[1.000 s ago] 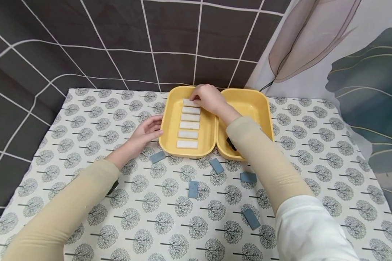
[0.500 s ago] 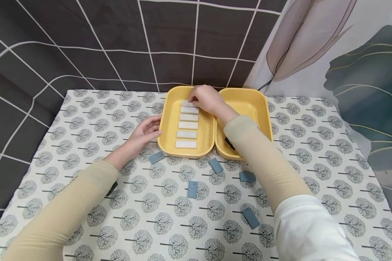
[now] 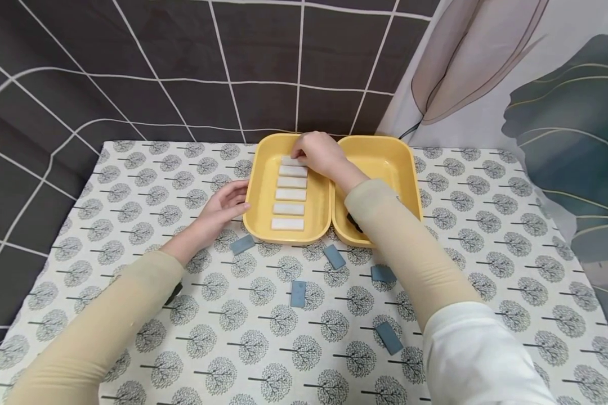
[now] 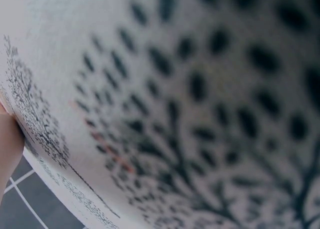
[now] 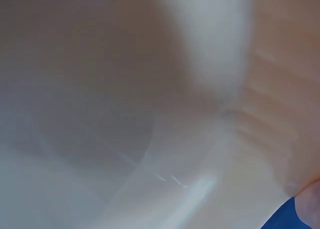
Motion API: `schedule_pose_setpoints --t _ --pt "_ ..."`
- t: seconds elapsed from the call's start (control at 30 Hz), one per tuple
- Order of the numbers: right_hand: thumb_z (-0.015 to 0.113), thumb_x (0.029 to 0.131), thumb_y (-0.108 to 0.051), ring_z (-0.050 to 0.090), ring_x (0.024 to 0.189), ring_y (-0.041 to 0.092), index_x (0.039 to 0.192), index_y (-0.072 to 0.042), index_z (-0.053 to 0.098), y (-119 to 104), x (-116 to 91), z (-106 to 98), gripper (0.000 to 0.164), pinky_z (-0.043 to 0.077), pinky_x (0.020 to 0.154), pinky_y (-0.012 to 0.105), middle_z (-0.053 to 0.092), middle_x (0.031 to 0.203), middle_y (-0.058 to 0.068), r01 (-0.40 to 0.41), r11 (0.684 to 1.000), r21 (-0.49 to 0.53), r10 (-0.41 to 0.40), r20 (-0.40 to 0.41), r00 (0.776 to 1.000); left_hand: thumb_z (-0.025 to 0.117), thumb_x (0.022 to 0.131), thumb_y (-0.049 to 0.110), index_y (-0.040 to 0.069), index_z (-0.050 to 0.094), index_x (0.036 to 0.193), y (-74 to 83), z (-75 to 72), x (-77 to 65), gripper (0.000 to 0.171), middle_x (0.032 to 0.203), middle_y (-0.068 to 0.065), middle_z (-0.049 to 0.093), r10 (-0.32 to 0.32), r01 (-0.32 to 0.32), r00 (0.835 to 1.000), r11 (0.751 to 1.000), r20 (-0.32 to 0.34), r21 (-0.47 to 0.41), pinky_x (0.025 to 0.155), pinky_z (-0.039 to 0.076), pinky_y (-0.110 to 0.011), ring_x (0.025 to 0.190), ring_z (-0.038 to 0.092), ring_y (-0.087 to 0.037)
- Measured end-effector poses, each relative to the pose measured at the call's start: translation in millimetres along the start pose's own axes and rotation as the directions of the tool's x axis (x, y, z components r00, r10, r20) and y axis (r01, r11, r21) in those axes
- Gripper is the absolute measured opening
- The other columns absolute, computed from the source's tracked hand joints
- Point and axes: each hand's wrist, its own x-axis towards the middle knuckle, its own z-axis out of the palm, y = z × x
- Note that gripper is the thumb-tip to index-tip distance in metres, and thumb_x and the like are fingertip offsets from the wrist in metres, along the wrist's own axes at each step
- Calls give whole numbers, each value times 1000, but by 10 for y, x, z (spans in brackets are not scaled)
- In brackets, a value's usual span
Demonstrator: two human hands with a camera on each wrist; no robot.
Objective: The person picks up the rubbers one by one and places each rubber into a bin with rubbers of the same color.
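In the head view, a yellow box lies open as two halves side by side. Its left half (image 3: 319, 219) contains a column of several white rectangular tiles (image 3: 290, 194), spaced apart. At the far end of that column my right hand (image 3: 320, 153) pinches the farthest white tile (image 3: 290, 161) between thumb and fingers, partly covering it. My left hand (image 3: 223, 208) rests against the outer left wall of the same half, thumb at the rim and fingers loosely bent. The left wrist view shows mostly blurred tablecloth; in the right wrist view everything is a close blur.
The right half of the box (image 3: 385, 154) sits under my right forearm. Several blue tiles lie scattered on the tree-print tablecloth (image 3: 208, 349), including one blue tile (image 3: 242, 244) near my left hand and another (image 3: 298, 293) nearer me. A dark gridded wall covering (image 3: 263, 50) stands behind.
The head view has shifted slightly. My right hand stays at the farthest white tile, and my left hand keeps its place beside the box.
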Motion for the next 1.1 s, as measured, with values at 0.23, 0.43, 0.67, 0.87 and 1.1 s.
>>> schedule_pose_setpoints --t 0.23,0.43,0.67,0.87,1.1 --pt "67 101 -8 71 118 26 112 -9 82 3 2 12 19 57 107 41 79 122 7 4 1000 27 -3 -14 1000 56 102 4 5 32 164 -1 -4 -6 66 166 -21 39 -4 4 1000 1000 5 -10 102 60 -22 131 54 -7" --pt "66 101 -8 71 119 25 114 -9 82 -4 0 -5 20 57 108 40 79 123 7 14 1000 18 -14 2 1000 55 101 0 1 31 163 -15 -4 0 67 164 -23 40 47 -47 999 999 5 -4 107 54 -15 128 55 -5" --pt "66 102 -9 71 119 26 116 -10 82 -19 -8 -22 21 58 108 41 79 123 7 1 1000 3 -1 4 1000 55 101 0 1 31 163 -16 -4 5 66 165 -23 38 42 -42 999 999 2 -7 108 53 -15 129 55 -5" --pt "66 102 -10 71 118 27 116 -10 81 -14 -2 -26 22 58 107 42 79 123 7 -9 1000 -11 9 5 1000 55 101 0 1 31 163 -20 -7 10 66 165 -24 39 51 -51 999 999 3 -7 109 53 -15 128 55 -5" --pt "68 100 -10 71 118 27 117 -9 81 1 -7 -23 21 57 107 42 79 123 8 -41 998 45 41 3 999 56 102 1 1 32 163 -29 -7 15 66 165 -23 39 45 -45 999 999 3 -5 109 53 -15 130 55 -6"
